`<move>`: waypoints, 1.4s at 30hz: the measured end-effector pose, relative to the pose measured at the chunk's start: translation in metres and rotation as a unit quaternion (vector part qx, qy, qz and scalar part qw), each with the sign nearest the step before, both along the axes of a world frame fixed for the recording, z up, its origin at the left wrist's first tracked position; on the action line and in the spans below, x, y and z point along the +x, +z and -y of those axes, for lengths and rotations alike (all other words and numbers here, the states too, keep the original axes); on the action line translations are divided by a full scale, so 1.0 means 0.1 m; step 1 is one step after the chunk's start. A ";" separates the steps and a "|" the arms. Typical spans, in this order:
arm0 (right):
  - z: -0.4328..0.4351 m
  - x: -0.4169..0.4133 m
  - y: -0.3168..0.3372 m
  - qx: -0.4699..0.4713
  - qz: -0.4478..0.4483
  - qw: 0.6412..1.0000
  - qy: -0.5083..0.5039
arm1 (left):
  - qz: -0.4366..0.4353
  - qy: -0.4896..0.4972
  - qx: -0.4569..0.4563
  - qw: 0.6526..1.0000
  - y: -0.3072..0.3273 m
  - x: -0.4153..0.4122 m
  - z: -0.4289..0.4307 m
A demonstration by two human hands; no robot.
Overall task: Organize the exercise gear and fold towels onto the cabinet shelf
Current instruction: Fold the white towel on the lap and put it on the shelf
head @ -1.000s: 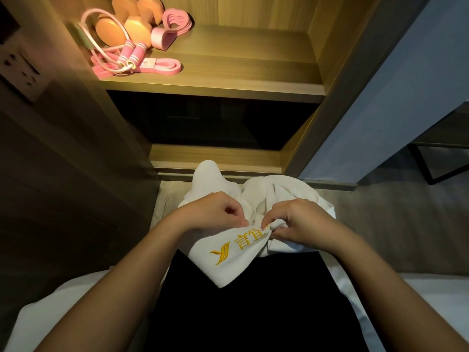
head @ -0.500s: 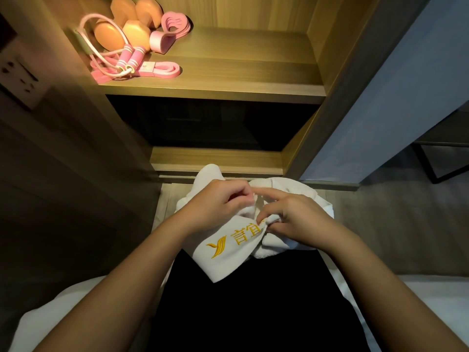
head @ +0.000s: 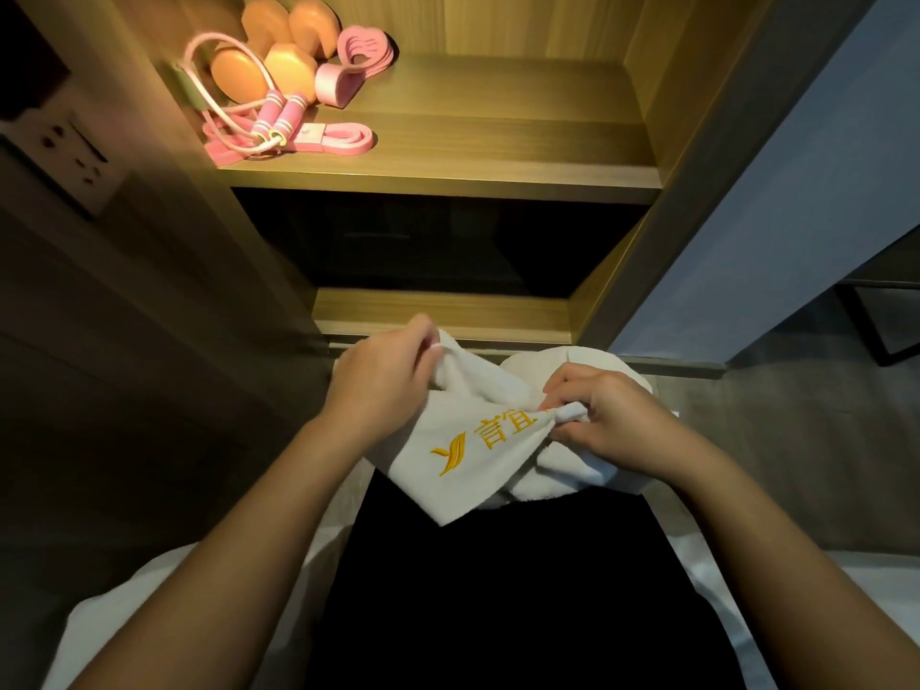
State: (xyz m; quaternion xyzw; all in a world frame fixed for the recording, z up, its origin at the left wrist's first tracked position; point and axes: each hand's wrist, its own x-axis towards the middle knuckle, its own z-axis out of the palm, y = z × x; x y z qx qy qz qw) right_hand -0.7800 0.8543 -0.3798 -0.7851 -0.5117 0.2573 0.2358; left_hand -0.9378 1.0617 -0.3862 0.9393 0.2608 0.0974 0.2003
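The exercise gear [head: 279,92] already sits on the cabinet shelf [head: 498,136], while both hands, left hand [head: 378,385] and right hand [head: 607,420], pinch a white towel [head: 478,470] not yet folded.

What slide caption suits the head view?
Left hand and right hand pinch a white embroidered towel before a wooden cabinet shelf holding pink exercise gear.

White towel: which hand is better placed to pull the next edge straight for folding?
Probably the left hand: it pinches a loose, lifted edge of the white towel and can draw it outward. The right hand pinches a bunched corner beside the yellow embroidery, better as anchor.
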 end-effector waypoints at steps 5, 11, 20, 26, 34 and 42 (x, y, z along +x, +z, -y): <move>0.08 0.08 0.02 -0.002 -0.019 1.000 0.012 | 0.033 -0.090 -0.013 0.995 -0.17 0.05 -0.09; 0.11 0.12 -0.01 0.007 -0.045 0.999 -0.026 | -0.097 -0.077 -0.192 0.974 -0.34 -0.05 -0.55; 0.08 0.18 -0.02 -0.021 -0.069 0.996 -0.044 | 0.073 0.021 -0.272 0.959 -0.18 -0.09 -0.36; 0.16 0.26 -0.05 -0.013 -0.075 0.993 -0.088 | 0.129 -0.092 -0.258 0.953 0.27 0.16 0.11; 0.10 0.04 -0.10 0.090 -0.030 0.994 -0.054 | 0.039 0.080 -0.296 0.951 0.15 0.43 0.45; 0.10 0.06 -0.14 0.043 -0.048 0.997 -0.051 | 0.017 -0.021 -0.381 0.924 0.15 0.08 0.24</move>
